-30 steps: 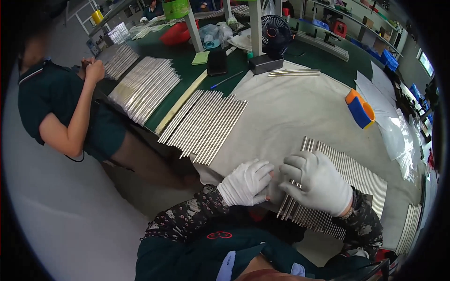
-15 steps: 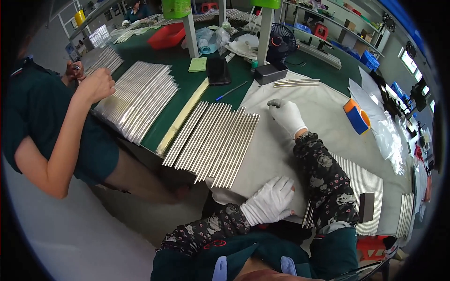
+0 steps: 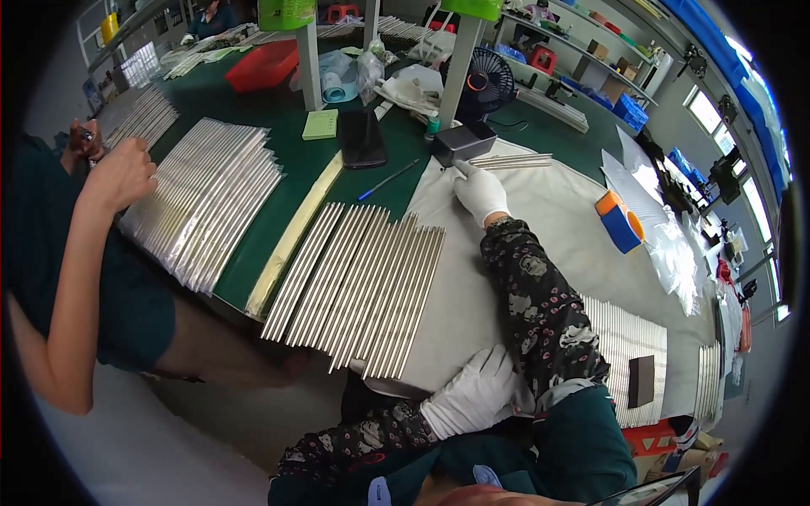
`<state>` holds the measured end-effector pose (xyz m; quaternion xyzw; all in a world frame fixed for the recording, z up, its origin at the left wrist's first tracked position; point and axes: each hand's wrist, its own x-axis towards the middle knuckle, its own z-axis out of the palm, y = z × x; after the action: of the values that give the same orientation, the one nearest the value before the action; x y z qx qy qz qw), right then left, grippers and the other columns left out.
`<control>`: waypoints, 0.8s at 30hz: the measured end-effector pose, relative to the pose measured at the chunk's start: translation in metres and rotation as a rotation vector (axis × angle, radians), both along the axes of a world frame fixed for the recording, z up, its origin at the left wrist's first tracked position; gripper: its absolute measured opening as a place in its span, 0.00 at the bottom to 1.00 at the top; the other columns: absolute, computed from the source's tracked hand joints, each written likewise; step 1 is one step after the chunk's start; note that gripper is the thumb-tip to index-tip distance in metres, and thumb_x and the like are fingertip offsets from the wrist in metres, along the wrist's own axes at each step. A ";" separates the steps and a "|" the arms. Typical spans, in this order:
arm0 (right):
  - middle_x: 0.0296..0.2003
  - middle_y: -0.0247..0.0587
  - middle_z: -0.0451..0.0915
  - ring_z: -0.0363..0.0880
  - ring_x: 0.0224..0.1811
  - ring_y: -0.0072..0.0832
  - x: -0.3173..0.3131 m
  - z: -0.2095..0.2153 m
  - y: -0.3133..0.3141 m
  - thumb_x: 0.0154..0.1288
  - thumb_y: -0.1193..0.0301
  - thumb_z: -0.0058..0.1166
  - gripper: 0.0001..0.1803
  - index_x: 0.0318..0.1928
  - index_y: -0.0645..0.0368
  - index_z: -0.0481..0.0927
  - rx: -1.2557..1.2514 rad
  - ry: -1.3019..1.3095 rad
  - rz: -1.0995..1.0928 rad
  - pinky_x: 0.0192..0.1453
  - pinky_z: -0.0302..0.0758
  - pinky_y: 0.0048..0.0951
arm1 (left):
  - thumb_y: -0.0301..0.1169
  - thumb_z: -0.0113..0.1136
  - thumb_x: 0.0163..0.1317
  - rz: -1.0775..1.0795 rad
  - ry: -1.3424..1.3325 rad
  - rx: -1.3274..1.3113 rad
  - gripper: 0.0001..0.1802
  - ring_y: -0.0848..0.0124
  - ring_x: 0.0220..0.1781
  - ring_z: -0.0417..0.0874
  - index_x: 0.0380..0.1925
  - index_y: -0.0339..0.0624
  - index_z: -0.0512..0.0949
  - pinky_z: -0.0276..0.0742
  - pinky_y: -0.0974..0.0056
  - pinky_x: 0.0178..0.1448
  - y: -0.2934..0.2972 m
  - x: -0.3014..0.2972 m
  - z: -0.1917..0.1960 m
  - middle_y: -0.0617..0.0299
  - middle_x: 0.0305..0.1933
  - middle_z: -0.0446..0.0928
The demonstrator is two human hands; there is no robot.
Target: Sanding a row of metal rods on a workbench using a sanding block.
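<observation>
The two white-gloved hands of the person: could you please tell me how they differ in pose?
The right hand is stretched far out, fingers on the small bundle of silver metal strips. The left hand stays near the body, resting at the white cloth's near edge, holding nothing. Both wear white gloves.

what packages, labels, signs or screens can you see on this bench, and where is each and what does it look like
Phone: dark slab with a blank screen, flat on the green mat, far centre.
Sticky pad: green square, left of the phone.
Black box: small, beside the fan.
Blue crate: far-right shelf.
</observation>
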<state>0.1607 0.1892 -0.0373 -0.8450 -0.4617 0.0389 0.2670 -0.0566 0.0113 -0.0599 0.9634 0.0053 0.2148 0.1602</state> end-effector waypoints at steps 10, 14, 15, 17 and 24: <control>0.48 0.48 0.80 0.78 0.51 0.46 0.019 0.003 0.001 0.64 0.63 0.41 0.21 0.55 0.46 0.78 -0.082 -0.014 -0.121 0.55 0.74 0.40 | 0.50 0.61 0.48 -0.007 -0.039 -0.005 0.26 0.52 0.54 0.72 0.31 0.35 0.77 0.66 0.55 0.61 0.001 0.009 -0.006 0.47 0.42 0.75; 0.47 0.52 0.80 0.77 0.53 0.47 0.020 0.008 0.011 0.60 0.63 0.42 0.22 0.53 0.50 0.79 -0.060 -0.015 -0.237 0.56 0.73 0.41 | 0.50 0.61 0.48 0.037 -0.009 0.028 0.28 0.52 0.56 0.71 0.36 0.32 0.77 0.64 0.55 0.63 0.001 0.001 -0.007 0.47 0.46 0.74; 0.47 0.52 0.80 0.76 0.53 0.48 0.023 0.011 0.006 0.60 0.62 0.42 0.22 0.52 0.53 0.79 -0.129 0.005 -0.187 0.56 0.72 0.43 | 0.50 0.61 0.48 0.074 -0.004 0.040 0.28 0.52 0.56 0.71 0.36 0.32 0.77 0.64 0.55 0.63 0.000 0.002 -0.008 0.47 0.46 0.74; 0.46 0.54 0.80 0.76 0.51 0.50 0.023 0.006 -0.012 0.62 0.60 0.42 0.22 0.52 0.53 0.79 -0.080 -0.063 -0.051 0.55 0.72 0.44 | 0.50 0.60 0.49 0.022 -0.002 -0.079 0.31 0.53 0.58 0.69 0.42 0.31 0.76 0.62 0.54 0.66 -0.003 0.005 -0.008 0.45 0.50 0.72; 0.25 0.50 0.81 0.80 0.28 0.47 -0.036 0.034 -0.117 0.60 0.65 0.50 0.15 0.45 0.57 0.82 -0.099 -0.480 0.439 0.35 0.76 0.43 | 0.54 0.58 0.51 0.111 0.022 -0.019 0.34 0.53 0.61 0.67 0.42 0.29 0.75 0.58 0.53 0.68 -0.015 0.001 -0.019 0.44 0.54 0.69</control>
<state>0.1248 0.0725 -0.0031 -0.7222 -0.6803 -0.0821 0.0945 -0.0551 -0.0038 -0.0787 0.9624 0.0625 0.2124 0.1573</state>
